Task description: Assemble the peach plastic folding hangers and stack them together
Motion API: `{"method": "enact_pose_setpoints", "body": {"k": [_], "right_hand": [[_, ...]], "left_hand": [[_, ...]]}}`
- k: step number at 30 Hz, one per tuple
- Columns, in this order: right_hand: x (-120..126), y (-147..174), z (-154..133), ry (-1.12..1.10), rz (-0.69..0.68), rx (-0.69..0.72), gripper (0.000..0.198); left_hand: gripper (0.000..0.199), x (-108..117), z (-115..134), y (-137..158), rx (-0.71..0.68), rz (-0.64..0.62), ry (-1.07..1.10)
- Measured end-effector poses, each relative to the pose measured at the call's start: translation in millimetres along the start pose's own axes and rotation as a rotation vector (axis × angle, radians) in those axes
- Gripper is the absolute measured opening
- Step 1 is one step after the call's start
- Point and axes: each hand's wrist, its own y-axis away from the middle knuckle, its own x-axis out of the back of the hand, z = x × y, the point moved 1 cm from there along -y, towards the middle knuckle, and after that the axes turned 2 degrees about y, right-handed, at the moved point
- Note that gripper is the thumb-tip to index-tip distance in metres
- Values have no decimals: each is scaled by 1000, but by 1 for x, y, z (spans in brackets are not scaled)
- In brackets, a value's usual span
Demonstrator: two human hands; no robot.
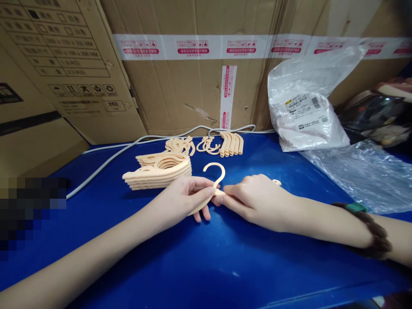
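Between my two hands is a cream plastic hanger, its hook pointing up and away from me. My left hand is closed around the hanger's left part, thumb on top near the base of the hook. Thumb and forefinger of my right hand pinch the hanger just right of the hook base; most of that side is hidden by the hand. Beyond my left hand lies a stack of cream hanger pieces. Further back are a pile of small cream parts, loose hooks and a row of curved arm pieces.
Large cardboard boxes stand along the back of the blue table. A white cable runs along the back and left. At the right are a white plastic parcel bag and clear plastic film. A small cream piece lies behind my right hand.
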Motion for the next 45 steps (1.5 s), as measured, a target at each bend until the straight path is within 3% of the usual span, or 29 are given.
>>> {"method": "enact_pose_setpoints", "body": {"k": [11,17,28,32,37,45], "right_hand": [[9,5,19,-40,-71,158,45],[3,11,30,-112,11,265,42],[8,8,43,67,248,190,58],[8,8,51,15,325,177,50],[10,11,49,21,515,150,32],[7,19,35,44,444,142,21]], "left_hand": [[26,-4,0,7,-84,-71,-258],[34,-8,3,13,-209,1,-629],[28,-12,1,18,-323,42,-820],[26,-11,1,20,-361,56,-862],[28,-10,-3,18,-350,70,-879],[29,-9,-3,21,-354,97,-910]]}}
